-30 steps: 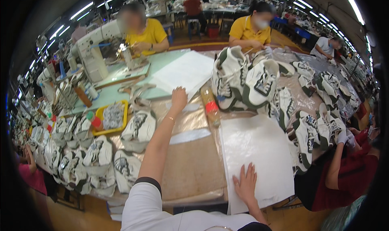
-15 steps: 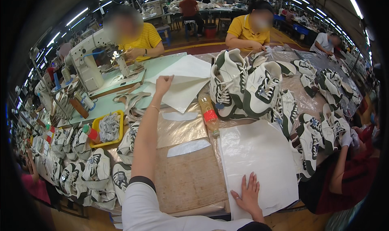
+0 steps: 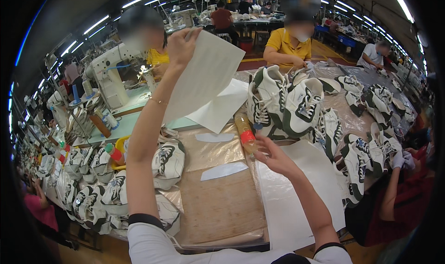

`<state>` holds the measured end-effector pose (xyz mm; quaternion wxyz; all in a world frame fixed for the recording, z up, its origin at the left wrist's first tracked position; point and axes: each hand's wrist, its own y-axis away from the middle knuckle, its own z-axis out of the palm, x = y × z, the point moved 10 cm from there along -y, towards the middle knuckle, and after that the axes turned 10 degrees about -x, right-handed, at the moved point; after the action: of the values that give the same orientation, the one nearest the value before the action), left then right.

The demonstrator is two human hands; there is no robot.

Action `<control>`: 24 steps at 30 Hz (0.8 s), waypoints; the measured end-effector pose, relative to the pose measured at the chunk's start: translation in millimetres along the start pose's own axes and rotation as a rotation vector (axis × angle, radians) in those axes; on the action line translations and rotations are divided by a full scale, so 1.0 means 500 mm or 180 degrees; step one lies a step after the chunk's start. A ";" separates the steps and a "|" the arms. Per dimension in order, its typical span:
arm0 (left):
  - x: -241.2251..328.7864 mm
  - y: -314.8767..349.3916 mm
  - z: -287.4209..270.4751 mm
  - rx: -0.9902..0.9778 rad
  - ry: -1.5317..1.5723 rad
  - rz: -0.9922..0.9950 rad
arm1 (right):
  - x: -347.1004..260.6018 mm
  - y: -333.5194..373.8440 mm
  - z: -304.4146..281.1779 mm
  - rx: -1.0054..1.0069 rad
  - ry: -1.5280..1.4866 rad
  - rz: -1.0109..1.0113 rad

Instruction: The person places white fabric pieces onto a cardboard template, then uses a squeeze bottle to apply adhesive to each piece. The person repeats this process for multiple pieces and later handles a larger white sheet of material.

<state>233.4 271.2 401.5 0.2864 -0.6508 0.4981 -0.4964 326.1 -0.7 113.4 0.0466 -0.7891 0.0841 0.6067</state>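
Observation:
My left hand (image 3: 181,48) is raised, pinching the top corner of a white sheet (image 3: 206,69) that hangs slanting down to the right. Below it, a second white sheet (image 3: 223,107) lies on the table with its point toward me. My right hand (image 3: 274,156) is off the table, fingers apart and nothing in them. It hovers beside a bottle with a red label (image 3: 247,135); whether the fingertips touch it I cannot tell. Under my right forearm lies a stack of white sheets (image 3: 296,194). Two pale curved pieces, one shiny (image 3: 224,171) and one farther off (image 3: 214,137), lie near a wooden board (image 3: 220,208).
White and green sneakers (image 3: 301,106) are piled at the right, and more sneakers (image 3: 109,190) crowd the left. A sewing machine (image 3: 109,76) stands at the far left, by a yellow tray (image 3: 121,146). Co-workers (image 3: 289,48) sit across the table; gloved hands (image 3: 402,160) work at the right.
My left hand has lifted the sheet up off the one beneath. My right hand has left the stack of sheets and moved forward to beside the bottle.

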 end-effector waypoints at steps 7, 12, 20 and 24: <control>0.500 0.275 0.072 -0.1635 0.0794 0.1478 | -0.095 0.093 0.019 -0.0361 -0.2792 -0.1749; 0.817 0.674 0.207 -0.2500 0.1046 0.2168 | 0.109 0.378 -0.026 0.0141 -0.4054 -0.1231; 0.896 1.112 0.403 -0.4585 0.1342 0.1253 | 0.406 0.676 -0.006 0.1480 -0.4230 0.0105; 0.791 1.122 0.360 -0.4264 0.1277 0.0844 | 0.406 0.689 -0.013 0.1717 -0.4113 0.0252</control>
<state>201.3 -310.0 -4.3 -0.2143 -0.5170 0.8142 -0.1547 317.9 -355.6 -70.8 0.2593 -0.2275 0.2158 0.9134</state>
